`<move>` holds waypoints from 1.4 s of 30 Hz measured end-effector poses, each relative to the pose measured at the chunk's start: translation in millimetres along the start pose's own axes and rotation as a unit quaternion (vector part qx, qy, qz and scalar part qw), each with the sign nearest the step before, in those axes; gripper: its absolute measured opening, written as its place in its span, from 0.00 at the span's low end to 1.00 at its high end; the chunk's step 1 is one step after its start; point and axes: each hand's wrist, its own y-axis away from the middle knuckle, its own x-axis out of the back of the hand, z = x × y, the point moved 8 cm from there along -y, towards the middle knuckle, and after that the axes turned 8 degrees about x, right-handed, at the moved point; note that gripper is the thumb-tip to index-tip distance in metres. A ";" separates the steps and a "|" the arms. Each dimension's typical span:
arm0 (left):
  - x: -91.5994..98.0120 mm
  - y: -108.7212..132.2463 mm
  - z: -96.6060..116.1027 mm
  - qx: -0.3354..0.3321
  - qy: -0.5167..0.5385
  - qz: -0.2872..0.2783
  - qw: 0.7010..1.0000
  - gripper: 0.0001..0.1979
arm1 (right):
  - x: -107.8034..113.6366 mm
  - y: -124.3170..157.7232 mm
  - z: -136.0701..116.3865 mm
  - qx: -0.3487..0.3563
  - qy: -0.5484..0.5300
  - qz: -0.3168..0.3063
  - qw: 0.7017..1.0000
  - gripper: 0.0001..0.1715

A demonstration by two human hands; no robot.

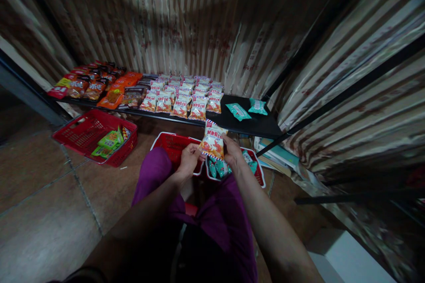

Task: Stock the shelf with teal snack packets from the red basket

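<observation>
Both of my hands hold one white and orange snack bag (213, 140) above the baskets in front of my knees. My left hand (191, 158) pinches its lower left corner, and my right hand (233, 151) grips its right edge. Just beyond, matching snack bags (181, 105) stand in rows on the black shelf (219, 120). Two teal packets (238, 112) lie to their right. Below the held bag, a red basket (259, 176) contains several teal packets (220, 169). Another red basket (168, 141) sits left of it, partly hidden by my left hand and knee.
Orange and red snack packs (117, 90) fill the shelf's left end. On the tiled floor, a third red basket (128, 143) holds green packets (110, 140). Books (277, 152) lie under the shelf's right end. Black metal bars (341, 93) slant along the right; a white box (353, 258) stands lower right.
</observation>
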 end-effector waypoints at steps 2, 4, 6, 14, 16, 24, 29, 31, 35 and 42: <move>3.0 -0.7 0.7 0.006 0.012 0.009 1.000 0.05 | -3.3 2.9 -0.3 -0.017 0.009 -0.021 1.000 0.05; 6.9 -2.9 2.3 0.015 0.031 0.030 0.999 0.04 | -6.3 9.6 -0.8 -0.028 0.026 -0.044 0.998 0.09; 9.4 -5.8 5.2 0.024 0.054 0.046 0.997 0.05 | -10.0 19.0 0.2 -0.037 0.047 -0.079 0.995 0.13; 17.3 -14.3 9.8 0.017 0.066 0.082 0.994 0.02 | -12.2 35.0 8.3 0.013 0.031 -0.146 0.989 0.16; 19.7 -15.9 4.4 0.028 0.040 0.094 0.994 0.01 | -11.4 32.6 7.7 0.040 0.043 -0.136 0.989 0.17; 29.0 -7.4 60.9 -0.190 -0.193 0.195 0.943 0.17 | -5.7 30.2 -3.4 0.197 0.152 -0.095 0.964 0.21; -16.9 -9.7 114.5 -0.367 -0.435 0.118 0.814 0.16 | -11.0 35.4 -4.3 0.270 0.254 -0.126 0.920 0.20; -27.0 -25.4 117.1 -0.340 -0.467 0.076 0.813 0.17 | -14.5 38.5 -5.5 0.291 0.287 -0.140 0.902 0.19; -28.8 -52.4 112.0 -0.273 -0.398 0.028 0.875 0.08 | -15.2 43.8 -13.7 0.326 0.327 -0.131 0.877 0.18; -16.7 -64.2 89.8 -0.134 -0.161 0.009 0.978 0.04 | -3.5 54.0 -27.8 0.321 0.336 -0.054 0.884 0.18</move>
